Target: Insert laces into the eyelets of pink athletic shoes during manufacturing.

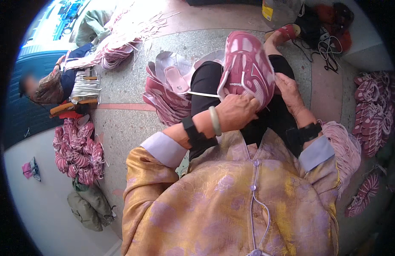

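From the head, a pink and white shoe top [250, 68] is in the upper middle of the frame, over the person's lap. Its round toe points to the top edge. Its long way runs up and down, and the low end leans a bit right. Small dark letters are printed on its tongue, near the left hand [238, 112]. A big clear bottle [283, 12] at the top right has a yellow label.

The left hand comes up from the lower left, knuckles up, fingers curled in at the shoe's low end. The tips are hidden, so I can't tell what they pinch. The right hand [291, 91] bends in and touches the shoe's right side; I can't tell how tight.
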`<act>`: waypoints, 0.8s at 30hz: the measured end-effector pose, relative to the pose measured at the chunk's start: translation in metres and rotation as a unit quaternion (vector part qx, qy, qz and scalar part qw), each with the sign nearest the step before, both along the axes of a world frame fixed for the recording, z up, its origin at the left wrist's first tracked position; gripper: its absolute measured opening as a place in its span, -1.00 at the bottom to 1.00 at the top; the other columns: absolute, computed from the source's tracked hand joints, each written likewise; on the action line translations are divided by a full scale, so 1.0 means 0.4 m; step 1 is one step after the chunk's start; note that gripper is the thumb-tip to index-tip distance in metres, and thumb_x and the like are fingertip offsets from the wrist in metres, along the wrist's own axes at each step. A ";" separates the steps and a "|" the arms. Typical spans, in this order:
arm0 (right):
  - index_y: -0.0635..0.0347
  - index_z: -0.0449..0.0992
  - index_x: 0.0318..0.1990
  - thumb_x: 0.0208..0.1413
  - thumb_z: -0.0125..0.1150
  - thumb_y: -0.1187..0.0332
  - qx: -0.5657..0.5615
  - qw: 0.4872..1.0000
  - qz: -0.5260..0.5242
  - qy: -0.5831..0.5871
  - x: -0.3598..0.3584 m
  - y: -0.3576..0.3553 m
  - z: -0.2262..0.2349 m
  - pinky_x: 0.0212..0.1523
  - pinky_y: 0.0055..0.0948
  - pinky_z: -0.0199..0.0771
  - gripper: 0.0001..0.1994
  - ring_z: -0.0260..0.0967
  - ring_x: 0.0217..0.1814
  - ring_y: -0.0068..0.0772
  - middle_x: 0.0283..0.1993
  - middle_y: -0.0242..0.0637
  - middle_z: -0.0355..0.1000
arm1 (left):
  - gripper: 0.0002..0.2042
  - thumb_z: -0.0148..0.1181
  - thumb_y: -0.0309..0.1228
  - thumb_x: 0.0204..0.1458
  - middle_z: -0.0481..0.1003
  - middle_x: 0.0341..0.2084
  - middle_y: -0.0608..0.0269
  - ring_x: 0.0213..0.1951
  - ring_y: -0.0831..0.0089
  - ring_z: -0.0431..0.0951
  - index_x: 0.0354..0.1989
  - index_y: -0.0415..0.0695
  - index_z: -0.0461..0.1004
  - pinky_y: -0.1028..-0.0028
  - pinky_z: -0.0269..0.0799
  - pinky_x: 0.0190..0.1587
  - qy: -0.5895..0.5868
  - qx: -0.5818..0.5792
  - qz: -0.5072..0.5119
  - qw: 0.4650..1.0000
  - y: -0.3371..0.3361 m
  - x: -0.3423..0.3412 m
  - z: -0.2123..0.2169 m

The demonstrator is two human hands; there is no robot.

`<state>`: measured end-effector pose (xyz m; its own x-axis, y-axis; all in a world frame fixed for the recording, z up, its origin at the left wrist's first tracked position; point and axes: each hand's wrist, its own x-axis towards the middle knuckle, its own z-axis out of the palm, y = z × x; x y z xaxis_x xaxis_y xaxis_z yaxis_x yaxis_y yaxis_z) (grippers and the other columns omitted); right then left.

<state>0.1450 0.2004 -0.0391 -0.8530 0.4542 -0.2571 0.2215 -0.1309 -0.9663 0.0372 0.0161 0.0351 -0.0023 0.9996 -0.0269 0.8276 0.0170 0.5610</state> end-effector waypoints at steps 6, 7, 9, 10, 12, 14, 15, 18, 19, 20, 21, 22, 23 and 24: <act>0.36 0.39 -0.16 -0.06 0.16 0.12 0.370 0.929 -0.007 0.028 -0.012 -0.042 0.140 -0.11 -0.32 0.31 -0.56 0.32 -0.15 -0.11 -0.20 -0.07 0.37 | -0.73 0.14 -0.46 -0.23 0.40 -0.47 -0.03 -0.42 0.06 0.48 -0.33 -0.26 0.28 0.22 0.40 -0.45 0.045 -0.075 -0.071 0.994 0.102 0.002 0.002; 0.36 0.39 -0.16 -0.06 0.16 0.12 0.370 0.929 -0.010 0.028 -0.023 -0.049 0.151 -0.11 -0.32 0.31 -0.56 0.32 -0.15 -0.11 -0.20 -0.07 0.37 | -0.66 0.12 -0.50 -0.26 0.40 -0.47 -0.04 -0.38 0.03 0.47 -0.23 -0.28 0.27 0.22 0.41 -0.40 0.044 -0.087 -0.076 0.992 0.104 0.007 -0.007; 0.37 0.39 -0.18 -0.18 0.25 0.09 0.491 0.871 0.018 0.033 -0.040 -0.059 0.163 -0.09 -0.27 0.31 -0.49 0.30 -0.13 -0.07 -0.20 -0.07 0.35 | -0.62 0.11 -0.51 -0.26 0.41 -0.44 -0.05 -0.37 0.03 0.47 -0.18 -0.28 0.25 0.23 0.41 -0.38 0.033 -0.093 -0.091 0.991 0.100 0.004 -0.013; 0.37 0.39 -0.18 -0.18 0.25 0.09 0.491 0.871 0.016 0.033 -0.041 -0.055 0.164 -0.09 -0.27 0.31 -0.49 0.30 -0.13 -0.07 -0.20 -0.07 0.35 | -0.58 0.10 -0.53 -0.26 0.41 -0.41 -0.05 -0.35 0.03 0.47 -0.12 -0.27 0.24 0.23 0.41 -0.35 0.021 -0.099 -0.103 0.989 0.096 0.002 -0.015; 0.34 0.38 -0.21 -0.17 0.23 0.12 0.540 0.839 0.071 0.011 -0.046 -0.049 0.164 -0.18 -0.28 0.37 -0.53 0.34 -0.21 -0.11 -0.26 -0.07 0.34 | -0.68 0.10 -0.52 -0.27 0.42 -0.44 -0.02 -0.33 0.09 0.47 -0.24 -0.28 0.31 0.28 0.41 -0.34 0.004 -0.039 -0.088 0.995 0.078 0.004 -0.020; 0.34 0.37 -0.22 -0.15 0.20 0.15 0.563 0.822 0.084 0.017 -0.053 -0.070 0.159 -0.25 -0.31 0.40 -0.57 0.35 -0.27 -0.14 -0.31 -0.07 0.33 | -0.78 0.10 -0.51 -0.27 0.44 -0.47 0.02 -0.31 0.14 0.48 -0.37 -0.28 0.38 0.32 0.41 -0.33 -0.014 0.023 -0.072 0.997 0.055 -0.005 -0.021; 0.35 0.36 -0.24 -0.13 0.18 0.18 0.588 0.803 0.098 0.023 -0.052 -0.078 0.156 -0.33 -0.35 0.42 -0.60 0.36 -0.33 -0.17 -0.37 -0.08 0.31 | -0.78 0.11 -0.51 -0.27 0.43 -0.47 0.04 -0.32 0.16 0.47 -0.37 -0.26 0.38 0.33 0.40 -0.31 -0.040 0.063 -0.092 0.993 0.043 -0.016 -0.010; 0.36 0.33 -0.25 -0.10 0.12 0.24 0.654 0.749 0.079 0.063 -0.043 -0.085 0.144 -0.43 -0.39 0.43 -0.65 0.36 -0.42 -0.20 -0.45 -0.11 0.27 | -0.80 0.11 -0.51 -0.27 0.40 -0.47 0.12 -0.37 0.22 0.44 -0.38 -0.19 0.39 0.35 0.37 -0.33 -0.071 0.175 -0.070 0.979 0.000 -0.062 0.036; 0.38 0.33 -0.25 -0.11 0.10 0.24 0.659 0.745 0.069 0.072 -0.043 -0.085 0.140 -0.42 -0.39 0.43 -0.64 0.36 -0.42 -0.19 -0.45 -0.10 0.28 | -0.80 0.11 -0.49 -0.23 0.40 -0.47 0.12 -0.39 0.22 0.44 -0.35 -0.19 0.38 0.34 0.36 -0.36 0.030 0.221 0.035 0.974 -0.011 -0.085 0.041; 0.38 0.33 -0.25 -0.11 0.10 0.24 0.659 0.745 0.067 0.071 -0.042 -0.088 0.139 -0.42 -0.39 0.43 -0.64 0.36 -0.42 -0.19 -0.45 -0.10 0.28 | -0.79 0.12 -0.47 -0.19 0.39 -0.48 0.12 -0.41 0.22 0.44 -0.32 -0.19 0.37 0.33 0.35 -0.39 0.131 0.262 0.138 0.946 -0.019 -0.099 0.043; 0.38 0.33 -0.25 -0.12 0.11 0.24 0.669 0.737 0.070 0.062 -0.045 -0.095 0.140 -0.43 -0.40 0.42 -0.64 0.36 -0.43 -0.21 -0.45 -0.10 0.29 | -0.79 0.12 -0.47 -0.19 0.39 -0.48 0.12 -0.41 0.22 0.44 -0.32 -0.19 0.37 0.33 0.35 -0.39 0.133 0.262 0.139 0.946 -0.033 -0.103 0.030; 0.38 0.33 -0.25 -0.13 0.11 0.23 0.680 0.728 0.072 0.052 -0.043 -0.100 0.144 -0.45 -0.41 0.42 -0.63 0.36 -0.44 -0.22 -0.45 -0.10 0.30 | -0.77 0.12 -0.43 -0.13 0.41 -0.50 0.09 -0.44 0.16 0.45 -0.28 -0.21 0.34 0.31 0.34 -0.42 0.047 0.163 0.213 0.962 -0.050 -0.100 0.010; 0.38 0.33 -0.25 -0.13 0.11 0.23 0.681 0.727 0.071 0.052 -0.041 -0.105 0.146 -0.45 -0.41 0.42 -0.63 0.36 -0.44 -0.22 -0.45 -0.10 0.30 | -0.75 0.12 -0.40 -0.07 0.42 -0.52 0.05 -0.47 0.09 0.45 -0.24 -0.23 0.32 0.29 0.34 -0.45 -0.039 0.060 0.281 0.957 -0.062 -0.098 -0.010; 0.38 0.33 -0.25 -0.15 0.12 0.23 0.676 0.731 0.084 0.036 -0.041 -0.111 0.145 -0.47 -0.43 0.41 -0.62 0.36 -0.44 -0.24 -0.45 -0.11 0.30 | -0.75 0.12 -0.40 -0.07 0.42 -0.52 0.05 -0.47 0.09 0.45 -0.24 -0.23 0.32 0.29 0.34 -0.45 -0.038 0.061 0.281 0.957 -0.067 -0.100 -0.026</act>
<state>0.1285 0.1558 0.0191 -0.9149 0.1396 0.3789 0.0678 0.9782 -0.1965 -0.0027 -0.0106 0.0247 -0.5425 0.8372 0.0692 0.6643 0.3771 0.6454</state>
